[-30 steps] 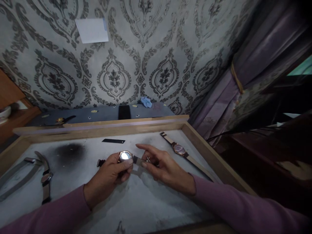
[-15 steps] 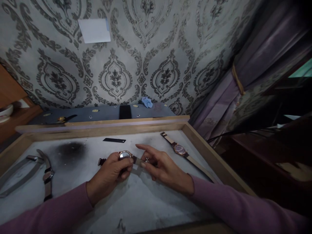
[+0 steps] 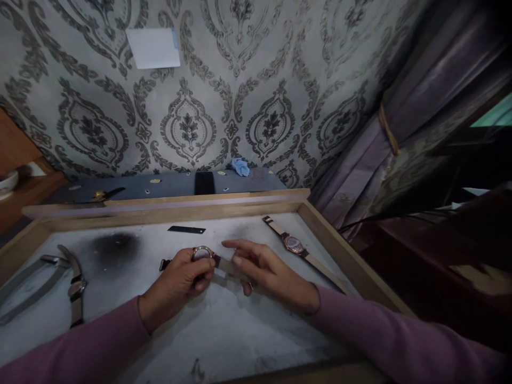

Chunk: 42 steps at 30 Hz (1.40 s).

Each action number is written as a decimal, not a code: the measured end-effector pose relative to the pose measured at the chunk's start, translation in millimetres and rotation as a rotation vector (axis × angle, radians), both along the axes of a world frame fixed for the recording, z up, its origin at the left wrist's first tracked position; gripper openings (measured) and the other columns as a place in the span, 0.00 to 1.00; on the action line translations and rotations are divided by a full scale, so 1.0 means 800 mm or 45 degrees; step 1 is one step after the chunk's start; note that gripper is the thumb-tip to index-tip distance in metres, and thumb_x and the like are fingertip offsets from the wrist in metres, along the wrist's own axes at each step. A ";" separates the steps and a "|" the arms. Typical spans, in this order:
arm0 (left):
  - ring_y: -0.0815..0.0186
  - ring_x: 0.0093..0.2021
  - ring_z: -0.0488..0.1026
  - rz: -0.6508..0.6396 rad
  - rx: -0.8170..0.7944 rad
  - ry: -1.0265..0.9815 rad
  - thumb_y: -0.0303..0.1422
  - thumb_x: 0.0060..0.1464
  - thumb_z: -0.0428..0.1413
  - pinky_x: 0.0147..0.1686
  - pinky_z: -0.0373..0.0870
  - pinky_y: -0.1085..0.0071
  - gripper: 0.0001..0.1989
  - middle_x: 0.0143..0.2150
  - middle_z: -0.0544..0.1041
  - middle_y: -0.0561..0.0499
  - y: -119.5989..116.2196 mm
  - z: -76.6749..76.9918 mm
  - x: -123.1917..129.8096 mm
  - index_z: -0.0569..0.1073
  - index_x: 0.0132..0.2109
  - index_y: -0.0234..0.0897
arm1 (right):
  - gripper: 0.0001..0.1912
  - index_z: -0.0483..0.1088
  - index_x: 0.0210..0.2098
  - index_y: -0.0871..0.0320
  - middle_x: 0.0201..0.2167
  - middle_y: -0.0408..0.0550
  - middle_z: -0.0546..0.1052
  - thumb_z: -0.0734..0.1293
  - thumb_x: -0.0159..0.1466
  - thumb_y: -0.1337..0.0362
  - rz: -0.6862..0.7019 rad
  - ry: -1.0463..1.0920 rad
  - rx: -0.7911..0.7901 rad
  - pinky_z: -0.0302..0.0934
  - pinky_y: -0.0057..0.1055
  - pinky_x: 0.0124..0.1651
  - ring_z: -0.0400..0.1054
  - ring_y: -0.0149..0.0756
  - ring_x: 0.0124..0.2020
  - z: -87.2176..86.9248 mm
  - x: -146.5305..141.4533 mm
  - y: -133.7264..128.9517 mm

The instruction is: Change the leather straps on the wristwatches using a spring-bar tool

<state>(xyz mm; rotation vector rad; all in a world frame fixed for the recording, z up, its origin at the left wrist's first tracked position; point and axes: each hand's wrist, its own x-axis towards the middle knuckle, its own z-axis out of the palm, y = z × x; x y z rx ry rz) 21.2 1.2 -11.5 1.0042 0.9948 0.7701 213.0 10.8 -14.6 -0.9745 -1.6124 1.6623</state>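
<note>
My left hand (image 3: 182,274) is closed on a wristwatch (image 3: 203,253), its thumb at the lower rim of the round, rose-gold-edged case. One strap end with a buckle (image 3: 163,264) sticks out left of that hand. The other strap half (image 3: 230,268), its pale side showing, runs right to my right hand (image 3: 268,269). There the thumb and curled fingers are at the strap, while the index finger points left above it. A tiny shiny bit by the lower fingers is too small to name. Below both hands is the white tray bottom (image 3: 224,330).
Another wristwatch (image 3: 294,244) lies at the right and one (image 3: 76,288) at the left, beside a grey strap loop (image 3: 34,304). A black flat strip (image 3: 186,230) lies behind my hands. Wooden rims (image 3: 168,210) border the tray; beyond are a dark phone-like slab (image 3: 204,183) and blue cloth (image 3: 240,167).
My right thumb has shifted up along the strap, and more of the strap's pale side shows. The lower fingers of that hand have moved down. My left hand still holds the watch.
</note>
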 end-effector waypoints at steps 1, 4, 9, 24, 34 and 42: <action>0.78 0.16 0.49 -0.003 0.001 0.000 0.35 0.48 0.56 0.16 0.39 0.75 0.13 0.17 0.57 0.61 0.000 0.000 -0.001 0.61 0.23 0.36 | 0.21 0.62 0.55 0.62 0.29 0.40 0.67 0.62 0.65 0.59 -0.010 0.025 -0.062 0.55 0.24 0.22 0.65 0.23 0.19 0.000 0.000 0.001; 0.78 0.16 0.49 -0.008 0.009 0.001 0.35 0.48 0.56 0.17 0.40 0.75 0.13 0.18 0.58 0.61 0.001 0.002 -0.001 0.61 0.23 0.36 | 0.19 0.63 0.54 0.61 0.32 0.42 0.69 0.63 0.64 0.63 -0.050 0.116 -0.235 0.55 0.24 0.22 0.67 0.24 0.21 0.001 0.001 0.004; 0.79 0.16 0.50 -0.019 0.024 0.008 0.35 0.48 0.56 0.17 0.41 0.76 0.12 0.19 0.59 0.60 0.002 0.006 0.000 0.62 0.24 0.36 | 0.25 0.58 0.55 0.58 0.33 0.42 0.73 0.67 0.61 0.62 -0.056 0.244 -0.281 0.61 0.26 0.31 0.70 0.27 0.27 -0.003 0.001 0.007; 0.77 0.15 0.47 -0.086 0.034 0.069 0.34 0.49 0.54 0.16 0.40 0.75 0.12 0.14 0.55 0.61 0.001 0.001 -0.003 0.61 0.22 0.37 | 0.17 0.70 0.30 0.61 0.22 0.41 0.72 0.70 0.57 0.51 -0.153 0.078 0.024 0.54 0.24 0.25 0.60 0.24 0.21 0.001 0.007 0.016; 0.77 0.15 0.48 -0.086 0.011 0.031 0.34 0.49 0.54 0.16 0.40 0.76 0.11 0.16 0.57 0.61 0.002 -0.002 -0.002 0.62 0.24 0.37 | 0.15 0.68 0.35 0.61 0.22 0.41 0.68 0.61 0.65 0.54 -0.077 -0.218 0.236 0.47 0.24 0.22 0.54 0.26 0.20 0.003 0.010 0.008; 0.77 0.15 0.47 -0.089 0.028 0.035 0.33 0.48 0.55 0.16 0.40 0.76 0.11 0.15 0.56 0.62 0.000 0.003 0.000 0.61 0.22 0.37 | 0.14 0.71 0.31 0.61 0.29 0.47 0.71 0.61 0.65 0.58 -0.037 -0.278 0.448 0.57 0.29 0.34 0.63 0.32 0.31 0.009 0.007 0.004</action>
